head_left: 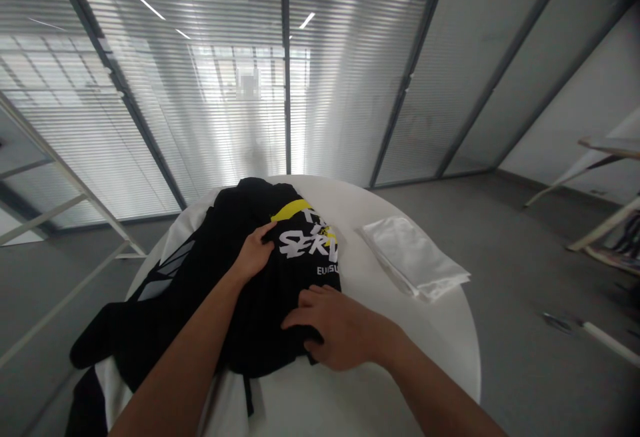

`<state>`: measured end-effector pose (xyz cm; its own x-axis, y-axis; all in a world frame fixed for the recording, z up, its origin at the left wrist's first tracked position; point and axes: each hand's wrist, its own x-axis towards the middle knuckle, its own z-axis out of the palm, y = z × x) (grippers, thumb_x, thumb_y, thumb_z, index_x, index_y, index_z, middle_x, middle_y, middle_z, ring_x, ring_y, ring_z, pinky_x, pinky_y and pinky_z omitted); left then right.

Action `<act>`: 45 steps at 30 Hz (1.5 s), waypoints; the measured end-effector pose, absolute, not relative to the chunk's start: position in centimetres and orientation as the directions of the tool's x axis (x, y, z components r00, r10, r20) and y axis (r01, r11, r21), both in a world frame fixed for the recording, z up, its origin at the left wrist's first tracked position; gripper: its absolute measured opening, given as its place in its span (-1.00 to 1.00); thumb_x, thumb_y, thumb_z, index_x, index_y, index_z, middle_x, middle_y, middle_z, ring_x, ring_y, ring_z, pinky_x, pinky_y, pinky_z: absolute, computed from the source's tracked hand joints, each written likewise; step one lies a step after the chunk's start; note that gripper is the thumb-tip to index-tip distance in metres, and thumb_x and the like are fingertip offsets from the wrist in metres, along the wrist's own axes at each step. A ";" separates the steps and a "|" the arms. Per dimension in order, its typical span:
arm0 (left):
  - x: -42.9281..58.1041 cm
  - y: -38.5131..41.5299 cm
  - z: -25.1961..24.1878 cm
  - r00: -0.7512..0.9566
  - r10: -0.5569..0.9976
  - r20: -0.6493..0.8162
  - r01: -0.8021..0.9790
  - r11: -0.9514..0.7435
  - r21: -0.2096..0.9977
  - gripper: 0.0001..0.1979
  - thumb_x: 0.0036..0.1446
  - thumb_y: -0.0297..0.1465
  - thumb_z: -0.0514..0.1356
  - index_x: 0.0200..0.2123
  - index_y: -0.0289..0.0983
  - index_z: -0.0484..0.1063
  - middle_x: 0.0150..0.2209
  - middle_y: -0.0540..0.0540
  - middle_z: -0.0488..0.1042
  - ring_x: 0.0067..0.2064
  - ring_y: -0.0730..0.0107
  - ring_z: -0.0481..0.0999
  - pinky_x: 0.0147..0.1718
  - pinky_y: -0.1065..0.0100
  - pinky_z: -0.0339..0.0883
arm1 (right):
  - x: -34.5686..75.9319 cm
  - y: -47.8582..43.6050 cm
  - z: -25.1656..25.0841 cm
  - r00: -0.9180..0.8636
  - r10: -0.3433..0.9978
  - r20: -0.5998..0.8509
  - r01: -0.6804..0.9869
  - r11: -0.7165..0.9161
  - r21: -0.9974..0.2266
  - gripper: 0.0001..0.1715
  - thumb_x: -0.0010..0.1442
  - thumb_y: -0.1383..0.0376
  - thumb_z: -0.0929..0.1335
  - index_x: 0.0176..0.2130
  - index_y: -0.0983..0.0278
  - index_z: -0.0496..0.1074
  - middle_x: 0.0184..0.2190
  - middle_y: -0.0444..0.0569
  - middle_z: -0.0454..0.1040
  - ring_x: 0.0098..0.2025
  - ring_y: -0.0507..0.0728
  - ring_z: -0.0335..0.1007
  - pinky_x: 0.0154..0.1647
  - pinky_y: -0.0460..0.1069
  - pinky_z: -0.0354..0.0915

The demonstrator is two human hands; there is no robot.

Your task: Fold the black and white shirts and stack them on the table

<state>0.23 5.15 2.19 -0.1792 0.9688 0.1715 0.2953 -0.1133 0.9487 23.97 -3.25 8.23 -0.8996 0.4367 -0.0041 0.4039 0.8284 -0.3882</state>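
A black top with white lettering and a yellow stripe lies rumpled over the round white table. Grey slanted bars mark its left part, and a sleeve-like end reaches past the table's left side. My left hand is closed on the fabric beside the yellow stripe, index finger pointing up along it. Below the lettering, my right hand has its fingers curled on the top's right edge, dark cloth showing between thumb and forefinger. The cloth hides some fingertips.
A folded white cloth rests on the table's right part. White fabric shows under the black top at left. A pale metal frame stands at left, another stand at right. Glass partitions with blinds rise behind.
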 end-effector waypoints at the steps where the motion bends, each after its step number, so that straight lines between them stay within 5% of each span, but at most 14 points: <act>1: 0.2 5.2 2.1 -0.170 0.966 0.195 0.374 -0.120 0.920 -0.43 -0.02 -0.56 0.17 0.12 -0.27 0.43 0.14 -0.16 0.43 0.12 0.23 0.44 0.19 0.18 0.23 | 23.8 -3.6 7.9 -0.906 0.422 -0.024 0.400 0.838 -0.372 -0.50 0.04 0.26 0.40 0.02 0.10 0.43 -0.16 -0.02 0.40 -0.12 0.20 0.33 -0.05 0.09 0.20; 3: 0.0 5.2 1.9 -0.139 0.964 0.229 0.496 -0.133 0.858 -0.44 0.02 -0.59 0.11 0.14 -0.29 0.41 0.17 -0.17 0.39 0.16 0.26 0.40 0.22 0.19 0.18 | 23.8 -3.7 7.4 -0.896 0.439 -0.062 0.432 0.833 -0.345 -0.43 -0.02 0.21 0.45 0.03 0.14 0.44 -0.13 0.03 0.37 -0.09 0.25 0.31 -0.04 0.13 0.21; 6: -0.2 5.3 1.6 -0.109 0.954 0.279 0.574 -0.169 0.801 -0.42 0.02 -0.61 0.07 0.16 -0.30 0.38 0.17 -0.18 0.38 0.20 0.30 0.35 0.25 0.23 0.11 | 24.4 -2.8 7.3 -0.862 0.498 -0.093 0.495 0.792 -0.357 -0.64 0.05 0.31 0.40 -0.10 0.24 0.47 -0.18 0.03 0.38 -0.13 0.20 0.33 -0.10 0.06 0.23; 11: 0.0 5.3 1.5 -0.055 0.948 0.315 0.668 -0.200 0.717 -0.42 0.04 -0.62 0.03 0.18 -0.37 0.35 0.15 -0.23 0.35 0.20 0.30 0.32 0.27 0.25 0.05 | 25.8 -0.5 8.6 -0.824 0.561 0.075 0.430 0.707 -0.561 -0.85 0.21 0.31 0.33 -0.21 0.25 0.48 -0.23 -0.05 0.39 -0.24 0.06 0.34 -0.18 -0.04 0.24; 16: 0.3 4.5 1.8 -0.033 0.964 0.262 0.781 -0.139 0.609 -0.40 0.04 -0.60 0.03 0.20 -0.30 0.33 0.11 -0.22 0.25 0.16 0.28 0.33 0.24 0.26 0.11 | 26.4 0.7 9.0 -0.694 0.676 0.250 0.277 0.571 -0.773 -0.72 0.29 0.12 0.31 -0.26 0.24 0.53 -0.34 -0.08 0.39 -0.25 0.07 0.33 -0.18 -0.03 0.24; 23: 1.6 2.2 3.7 0.051 0.978 0.203 0.917 -0.126 0.379 -0.42 0.03 -0.45 0.16 0.17 -0.10 0.30 -0.02 -0.15 0.15 0.01 0.18 0.37 0.02 0.20 0.31 | 28.2 1.8 9.0 -0.789 0.606 0.107 0.171 0.383 -0.908 -0.61 0.20 0.03 0.37 -0.40 0.31 0.51 -0.41 -0.11 0.36 -0.34 0.03 0.29 -0.27 -0.06 0.21; 29: 1.9 1.8 4.0 0.248 0.964 0.101 0.909 -0.267 0.321 -0.62 0.06 -0.41 0.15 -0.02 -0.07 0.47 -0.15 -0.12 0.23 -0.10 0.22 0.36 -0.05 0.19 0.29 | 28.9 1.6 9.5 -0.938 0.301 -0.174 0.267 0.304 -0.915 -0.62 0.20 0.07 0.36 -0.33 0.35 0.53 -0.43 -0.10 0.43 -0.39 0.01 0.33 -0.34 -0.09 0.23; 34: 1.9 2.2 4.3 0.228 0.955 0.189 0.922 -0.274 0.273 -0.70 0.10 -0.34 0.15 -0.10 -0.06 0.55 -0.16 -0.13 0.27 -0.07 0.18 0.34 -0.03 0.16 0.26 | 27.2 0.9 8.3 -0.819 0.513 -0.257 0.519 0.472 -0.713 -0.61 0.04 0.04 0.46 -0.25 0.26 0.50 -0.46 -0.17 0.42 -0.44 0.01 0.30 -0.45 -0.12 0.16; 38: 1.9 2.4 4.5 0.138 0.967 0.212 0.946 -0.192 0.260 -0.69 0.17 -0.30 0.11 -0.07 -0.06 0.55 -0.15 -0.13 0.34 -0.08 0.19 0.39 -0.05 0.20 0.27 | 26.1 0.6 7.4 -0.754 0.623 -0.210 0.620 0.566 -0.543 -0.74 0.06 0.10 0.43 -0.38 0.25 0.47 -0.51 -0.16 0.42 -0.47 0.01 0.28 -0.47 -0.11 0.08; 42: 2.0 2.3 4.6 0.088 0.987 0.138 0.946 -0.126 0.298 -0.62 0.23 -0.26 0.03 0.07 -0.09 0.44 -0.08 -0.14 0.49 -0.08 0.17 0.50 -0.08 0.22 0.29 | 26.2 0.8 7.8 -0.787 0.606 -0.116 0.512 0.537 -0.670 -0.77 0.14 0.21 0.36 -0.48 0.28 0.39 -0.58 -0.20 0.32 -0.50 -0.02 0.21 -0.46 -0.11 0.05; 45: 2.1 2.0 4.6 0.099 0.994 0.053 0.947 -0.110 0.303 -0.57 0.20 -0.19 0.07 0.13 -0.07 0.38 -0.08 -0.14 0.56 -0.09 0.10 0.55 -0.05 0.17 0.28 | 26.7 1.4 8.2 -0.761 0.643 -0.087 0.398 0.356 -0.846 -0.73 0.14 0.17 0.36 -0.48 0.28 0.37 -0.60 -0.23 0.26 -0.52 -0.03 0.15 -0.50 -0.11 0.02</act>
